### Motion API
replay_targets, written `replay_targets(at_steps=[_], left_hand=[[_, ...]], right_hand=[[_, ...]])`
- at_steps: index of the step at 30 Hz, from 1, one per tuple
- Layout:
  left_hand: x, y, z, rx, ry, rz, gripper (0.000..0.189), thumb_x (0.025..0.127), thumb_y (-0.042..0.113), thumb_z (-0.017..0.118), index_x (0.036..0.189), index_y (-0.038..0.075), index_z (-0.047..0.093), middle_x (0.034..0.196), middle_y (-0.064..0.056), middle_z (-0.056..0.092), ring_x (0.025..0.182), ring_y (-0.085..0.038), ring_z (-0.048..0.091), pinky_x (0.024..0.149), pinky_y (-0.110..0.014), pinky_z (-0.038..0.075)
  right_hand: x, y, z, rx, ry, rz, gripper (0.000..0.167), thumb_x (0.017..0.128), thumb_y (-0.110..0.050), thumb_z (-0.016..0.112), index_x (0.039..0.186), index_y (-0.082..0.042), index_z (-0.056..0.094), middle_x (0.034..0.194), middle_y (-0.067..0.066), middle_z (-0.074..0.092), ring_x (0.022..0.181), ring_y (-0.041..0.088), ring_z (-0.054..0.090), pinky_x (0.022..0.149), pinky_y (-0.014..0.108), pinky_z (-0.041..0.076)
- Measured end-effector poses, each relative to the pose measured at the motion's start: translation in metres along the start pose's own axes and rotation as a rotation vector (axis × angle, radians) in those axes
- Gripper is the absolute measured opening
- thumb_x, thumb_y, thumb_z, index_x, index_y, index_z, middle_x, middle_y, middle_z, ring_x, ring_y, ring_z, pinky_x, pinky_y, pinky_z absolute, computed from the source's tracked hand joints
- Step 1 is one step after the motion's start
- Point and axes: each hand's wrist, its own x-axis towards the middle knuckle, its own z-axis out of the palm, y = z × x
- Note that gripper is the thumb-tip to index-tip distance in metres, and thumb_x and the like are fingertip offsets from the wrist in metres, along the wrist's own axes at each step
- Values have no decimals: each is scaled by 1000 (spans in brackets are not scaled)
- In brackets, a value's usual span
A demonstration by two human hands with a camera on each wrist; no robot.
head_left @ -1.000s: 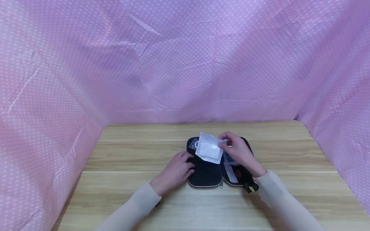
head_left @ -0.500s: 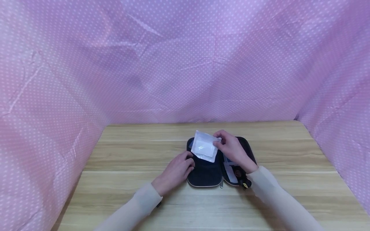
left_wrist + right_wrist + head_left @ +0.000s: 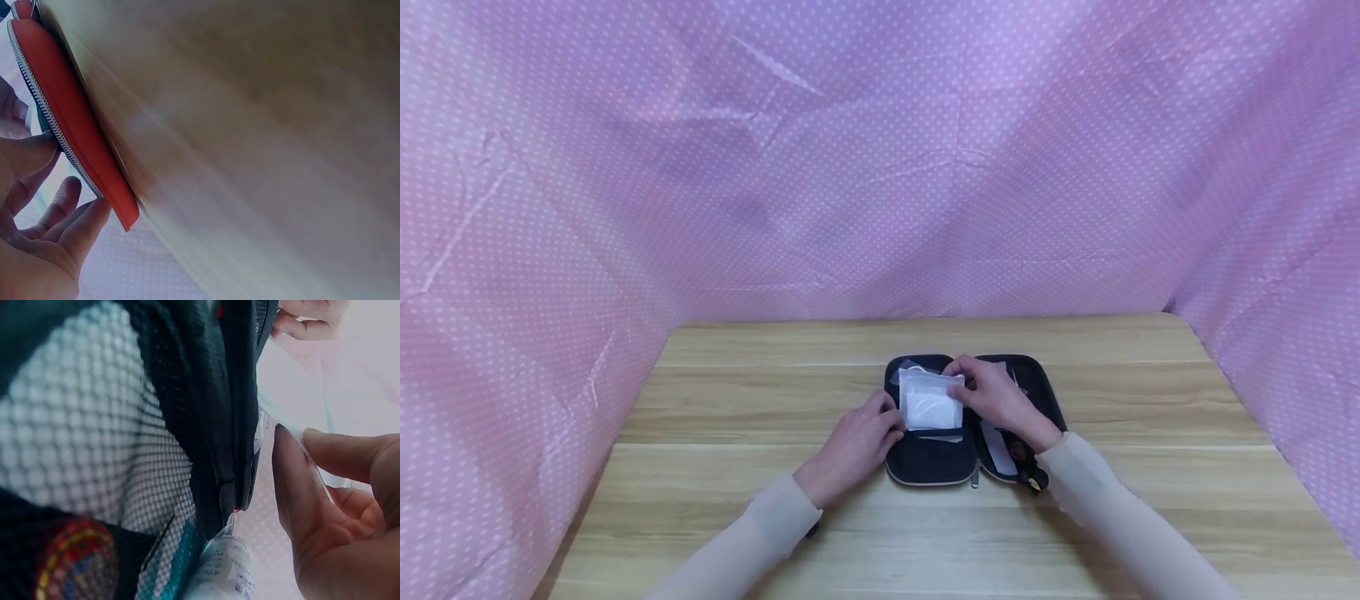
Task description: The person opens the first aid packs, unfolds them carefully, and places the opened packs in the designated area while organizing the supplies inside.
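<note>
A small zip case [image 3: 928, 468] lies open like a book on the table, black inside and red outside [image 3: 78, 119]. My right hand [image 3: 1000, 398] pinches a flat white gauze packet [image 3: 930, 407] by its right edge, thumb against fingers. The packet is over the left half, its lower end crossed by a dark pocket edge, with a strip showing beneath. My left hand [image 3: 853, 446] holds the case's left rim, fingers hooked over the zipper [image 3: 47, 115]. Its fingertips are right at the pocket edge beside the packet.
Mesh pockets [image 3: 75, 419] fill the case's right half, with a white printed roll [image 3: 222, 569] in view. A small clear packet shows behind the gauze packet. The wooden table [image 3: 737, 383] reaches back to a pink dotted cloth [image 3: 880, 208].
My right hand has brought the gauze packet left and down, straightened it, and its lower end now sits behind the pocket edge. My left hand has barely moved.
</note>
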Motion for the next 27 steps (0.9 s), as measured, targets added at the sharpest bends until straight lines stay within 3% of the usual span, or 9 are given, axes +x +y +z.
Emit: replay_targets(at_steps=[4,13,19,27], left_hand=[[0,0,0,-19,0,-19,6,100,19,72,104,15,74,109,-1,55,81,-12,56,71,-26,52],[0,3,1,11,22,-18,4,98,18,74,101,17,74,110,-2,56,79,-13,57,66,-27,50],[0,4,0,25,29,-15,6,97,19,74,101,15,74,112,-3,56,80,-14,59,66,-28,50],[1,6,0,19,-26,-54,5,99,21,72,103,19,74,124,-6,56,90,-18,61,73,-33,55]], right_hand=[[0,-1,1,-12,-39,-36,15,98,-7,68,112,-13,71,116,9,71,100,24,63,85,43,57],[-7,-9,10,-225,-55,-37,13,95,-7,74,106,-10,80,94,0,69,78,14,55,71,32,50],[-12,-12,13,-261,-63,-77,14,94,-6,74,106,-8,81,97,1,71,78,12,56,74,32,53],[-17,-15,13,-257,-100,-54,14,95,-6,74,108,-8,81,101,4,74,84,12,63,79,36,58]])
